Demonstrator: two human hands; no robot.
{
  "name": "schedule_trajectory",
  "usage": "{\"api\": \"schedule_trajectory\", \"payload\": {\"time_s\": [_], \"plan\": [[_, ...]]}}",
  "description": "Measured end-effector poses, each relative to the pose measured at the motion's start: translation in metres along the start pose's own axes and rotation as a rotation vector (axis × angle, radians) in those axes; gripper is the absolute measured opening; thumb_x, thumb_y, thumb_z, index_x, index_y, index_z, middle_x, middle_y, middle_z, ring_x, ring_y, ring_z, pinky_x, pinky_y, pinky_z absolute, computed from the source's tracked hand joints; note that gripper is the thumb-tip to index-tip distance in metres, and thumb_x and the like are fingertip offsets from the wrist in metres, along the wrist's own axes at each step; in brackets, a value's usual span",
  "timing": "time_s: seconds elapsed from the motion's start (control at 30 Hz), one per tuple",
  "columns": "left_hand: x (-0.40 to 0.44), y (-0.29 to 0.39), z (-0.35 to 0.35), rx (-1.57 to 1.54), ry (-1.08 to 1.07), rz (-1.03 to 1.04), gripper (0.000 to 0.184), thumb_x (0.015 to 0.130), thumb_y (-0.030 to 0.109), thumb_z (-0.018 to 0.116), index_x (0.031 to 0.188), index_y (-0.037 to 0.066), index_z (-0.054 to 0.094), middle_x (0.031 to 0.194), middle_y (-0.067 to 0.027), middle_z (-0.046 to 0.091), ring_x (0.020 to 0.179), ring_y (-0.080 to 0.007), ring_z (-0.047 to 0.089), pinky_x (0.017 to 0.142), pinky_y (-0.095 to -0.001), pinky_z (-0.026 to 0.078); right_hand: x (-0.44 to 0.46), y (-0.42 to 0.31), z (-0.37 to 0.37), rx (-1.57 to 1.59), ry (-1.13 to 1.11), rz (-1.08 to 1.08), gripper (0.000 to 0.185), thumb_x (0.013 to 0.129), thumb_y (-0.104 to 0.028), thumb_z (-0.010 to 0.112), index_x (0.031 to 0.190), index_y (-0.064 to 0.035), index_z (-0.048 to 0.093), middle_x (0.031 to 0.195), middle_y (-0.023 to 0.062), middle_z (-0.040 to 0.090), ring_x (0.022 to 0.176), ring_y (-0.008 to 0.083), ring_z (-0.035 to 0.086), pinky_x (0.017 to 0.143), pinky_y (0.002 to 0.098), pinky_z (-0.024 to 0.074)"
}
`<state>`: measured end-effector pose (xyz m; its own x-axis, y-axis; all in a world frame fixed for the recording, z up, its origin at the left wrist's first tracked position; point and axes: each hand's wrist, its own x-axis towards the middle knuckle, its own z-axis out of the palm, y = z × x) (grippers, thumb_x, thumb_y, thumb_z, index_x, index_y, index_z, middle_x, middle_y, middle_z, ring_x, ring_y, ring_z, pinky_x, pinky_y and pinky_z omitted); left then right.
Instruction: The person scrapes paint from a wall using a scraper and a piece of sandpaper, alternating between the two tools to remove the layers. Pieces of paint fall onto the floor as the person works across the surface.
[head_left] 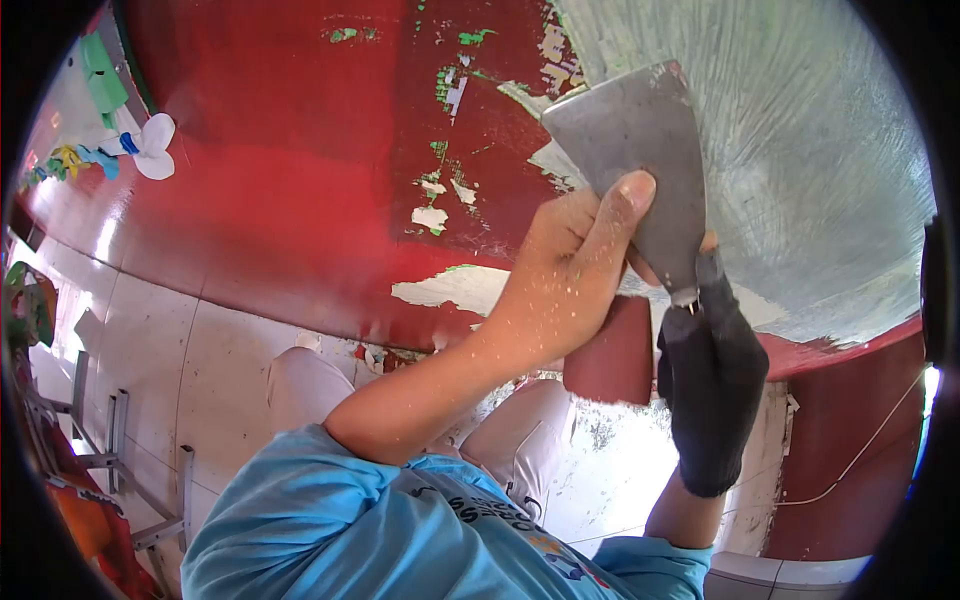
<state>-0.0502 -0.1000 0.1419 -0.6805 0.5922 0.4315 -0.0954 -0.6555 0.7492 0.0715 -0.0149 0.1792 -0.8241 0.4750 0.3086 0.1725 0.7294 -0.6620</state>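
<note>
A wide metal paint scraper (pixel 640 130) is held up against the wall, blade upward. My right hand (pixel 715 370), in a black knitted glove, is closed round its handle, which the fingers hide. My bare left hand (pixel 570 260) presses its thumb on the flat of the blade, with the fingers behind it. Below the left hand hangs a reddish-brown flat piece (pixel 610 350); what holds it is hidden. Behind the blade, the red painted wall (pixel 280 180) meets a scraped pale grey-green area (pixel 810 170) with ragged edges. Pale specks dot my left forearm.
Flaked patches (pixel 430 215) show green and cream under the red paint. White floor tiles (pixel 230 370) lie below, with paint debris by the wall foot. A metal frame (pixel 150 530) stands at lower left. Coloured decorations (pixel 150 145) hang at upper left. A thin cable (pixel 860 450) runs at right.
</note>
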Motion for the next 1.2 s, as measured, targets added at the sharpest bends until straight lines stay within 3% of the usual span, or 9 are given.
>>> {"api": "schedule_trajectory", "payload": {"time_s": [0.17, 0.23, 0.3, 0.63, 0.67, 0.9, 1.03, 1.17, 1.2], "plan": [[0.003, 0.006, -0.005, 0.073, 0.016, -0.042, 0.057, 0.097, 0.046, 0.037, 0.089, -0.004, 0.064, 0.077, -0.0054, 0.064, 0.061, -0.008, 0.053, 0.057, -0.0217, 0.041, 0.003, -0.015, -0.014, -0.083, -0.003, -0.049, 0.044, 0.083, -0.004, 0.055, 0.126, 0.0035, 0.049, 0.113, 0.0205, 0.061, 0.099, 0.0201, 0.062, 0.083, 0.0289, 0.0465], [0.006, 0.007, -0.005, 0.152, -0.028, -0.152, 0.058, 0.097, 0.047, 0.035, 0.091, -0.003, 0.064, 0.077, -0.0055, 0.064, 0.062, -0.0083, 0.054, 0.059, -0.0215, 0.041, 0.012, -0.032, -0.019, -0.15, -0.096, 0.163, 0.042, 0.084, -0.006, 0.054, 0.124, 0.0047, 0.05, 0.109, 0.0202, 0.062, 0.098, 0.0227, 0.063, 0.082, 0.0297, 0.0474], [0.006, -0.006, 0.015, -0.014, 0.122, 0.063, 0.058, 0.097, 0.046, 0.035, 0.089, -0.002, 0.065, 0.071, -0.0044, 0.061, 0.062, -0.008, 0.051, 0.057, -0.0219, 0.039, 0.008, -0.018, -0.028, -0.125, -0.05, 0.018, 0.04, 0.084, -0.008, 0.054, 0.122, 0.0049, 0.052, 0.105, 0.0206, 0.064, 0.095, 0.0243, 0.064, 0.081, 0.0307, 0.0484], [0.007, -0.006, 0.032, -0.082, 0.19, -0.047, 0.057, 0.095, 0.05, 0.036, 0.082, 0.001, 0.064, 0.065, -0.0027, 0.06, 0.046, -0.002, 0.032, 0.042, -0.0197, 0.025, 0.015, -0.04, -0.047, -0.403, -0.02, -0.125, 0.04, 0.082, -0.003, 0.054, 0.122, 0.0017, 0.054, 0.109, 0.0176, 0.063, 0.093, 0.0248, 0.064, 0.082, 0.031, 0.0478], [0.007, -0.001, 0.034, -0.168, 0.144, -0.122, 0.058, 0.095, 0.05, 0.036, 0.084, 0.002, 0.064, 0.066, -0.0016, 0.06, 0.045, -0.0015, 0.032, 0.042, -0.0196, 0.025, 0.016, -0.037, -0.049, -0.339, 0.026, -0.163, 0.039, 0.085, -0.008, 0.052, 0.123, -0.0028, 0.055, 0.07, 0.009, 0.056, 0.056, 0.0119, 0.047, 0.053, 0.0266, 0.0429], [0.009, -0.011, 0.042, -0.153, 0.274, -0.03, 0.052, 0.092, 0.055, 0.04, 0.083, 0.006, 0.056, 0.071, -0.0001, 0.055, 0.048, -0.0036, 0.037, 0.043, -0.0195, 0.028, 0.03, -0.022, -0.056, -0.5, 0.008, -0.482, 0.034, 0.088, -0.011, 0.052, 0.121, -0.0014, 0.056, 0.077, 0.0124, 0.062, 0.062, 0.0152, 0.056, 0.058, 0.0264, 0.0457], [0.013, -0.004, 0.019, 0.033, 0.293, -0.086, 0.057, 0.091, 0.058, 0.039, 0.091, 0.004, 0.059, 0.074, -0.0013, 0.057, 0.049, -0.0043, 0.039, 0.045, -0.0194, 0.031, 0.034, -0.053, -0.046, -0.362, -0.074, -0.242, 0.035, 0.086, -0.008, 0.053, 0.12, -0.0008, 0.056, 0.101, 0.0145, 0.065, 0.077, 0.0137, 0.06, 0.07, 0.0256, 0.0483], [0.009, 0.005, 0.016, -0.164, 0.317, -0.027, 0.055, 0.093, 0.055, 0.037, 0.083, 0.004, 0.056, 0.062, -0.0006, 0.053, 0.045, -0.0038, 0.035, 0.041, -0.0207, 0.028, 0.04, -0.042, -0.032, -0.283, -0.106, -0.436, 0.04, 0.083, -0.005, 0.053, 0.122, 0.0, 0.054, 0.098, 0.0124, 0.065, 0.083, 0.0128, 0.059, 0.071, 0.0256, 0.0479], [0.01, 0.005, 0.023, -0.086, 0.305, -0.05, 0.055, 0.093, 0.055, 0.036, 0.082, 0.004, 0.055, 0.061, 0.001, 0.049, 0.045, -0.0032, 0.034, 0.041, -0.0207, 0.027, 0.032, -0.05, -0.042, -0.316, -0.095, -0.312, 0.041, 0.082, -0.003, 0.052, 0.123, -0.0002, 0.054, 0.102, 0.0123, 0.066, 0.081, 0.0124, 0.059, 0.072, 0.0248, 0.0476]]}}
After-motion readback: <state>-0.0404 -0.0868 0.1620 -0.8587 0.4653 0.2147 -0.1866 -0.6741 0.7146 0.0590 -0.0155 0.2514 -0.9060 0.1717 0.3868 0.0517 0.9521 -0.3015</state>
